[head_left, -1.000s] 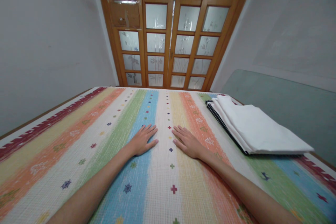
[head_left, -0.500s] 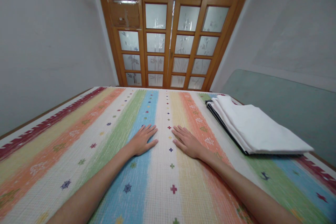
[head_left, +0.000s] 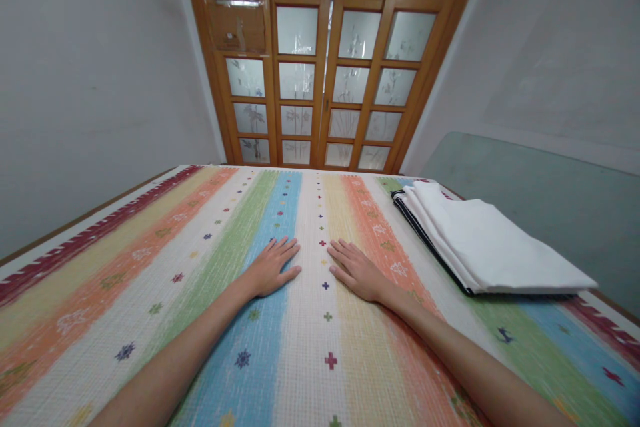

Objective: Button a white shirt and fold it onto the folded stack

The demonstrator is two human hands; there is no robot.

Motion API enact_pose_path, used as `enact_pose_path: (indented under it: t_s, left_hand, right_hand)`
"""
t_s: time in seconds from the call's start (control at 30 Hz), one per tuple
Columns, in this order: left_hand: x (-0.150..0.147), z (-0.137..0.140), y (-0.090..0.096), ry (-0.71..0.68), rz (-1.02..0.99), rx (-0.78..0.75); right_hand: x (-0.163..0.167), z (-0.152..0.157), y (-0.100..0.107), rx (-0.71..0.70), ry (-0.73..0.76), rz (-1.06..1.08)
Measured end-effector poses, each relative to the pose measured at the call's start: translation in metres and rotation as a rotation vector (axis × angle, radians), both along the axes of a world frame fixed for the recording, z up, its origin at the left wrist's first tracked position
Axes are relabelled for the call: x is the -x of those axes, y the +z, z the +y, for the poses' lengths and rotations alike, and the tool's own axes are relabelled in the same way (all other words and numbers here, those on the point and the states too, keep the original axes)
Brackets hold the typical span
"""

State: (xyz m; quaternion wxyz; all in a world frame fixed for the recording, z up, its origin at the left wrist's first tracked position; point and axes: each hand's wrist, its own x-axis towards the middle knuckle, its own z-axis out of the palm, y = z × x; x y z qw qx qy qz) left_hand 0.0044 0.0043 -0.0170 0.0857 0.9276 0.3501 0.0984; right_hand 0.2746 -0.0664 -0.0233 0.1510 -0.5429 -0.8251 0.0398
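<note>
Striped cloth [head_left: 305, 347] under left hand [head_left: 273, 268], right hand [head_left: 357, 271]; both opened flat, empty.

– What is touched?
– A striped cloth [head_left: 307, 347]: the left hand [head_left: 273, 268] and right hand [head_left: 357, 271] are laid flat on it, apart.
– Elsewhere?
– Folded white fabric [head_left: 500, 240] is placed at right; wooden doors [head_left: 325, 103] are seen at the far end.

Soft, rather dim light, palest through the frosted panes [head_left: 297, 30] at top centre; a glare streak crosses the brown panel [head_left: 239, 30], upper left; shadows under the left hand [head_left: 273, 267] and right hand [head_left: 357, 271] look faint; wide-angle stretch tilts the walls [head_left: 100, 80]; upper right darkens, perhaps slightly out of focus.
</note>
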Motion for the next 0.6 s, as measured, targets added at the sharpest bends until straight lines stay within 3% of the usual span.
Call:
enact_pose_path:
  t_s: [0.6]
  left_hand:
    - [-0.0006,-0.0012,0.0016,0.009,0.019,0.003]
  right_hand:
    - [-0.0003,0.0000,-0.0006,0.002,-0.008,-0.009]
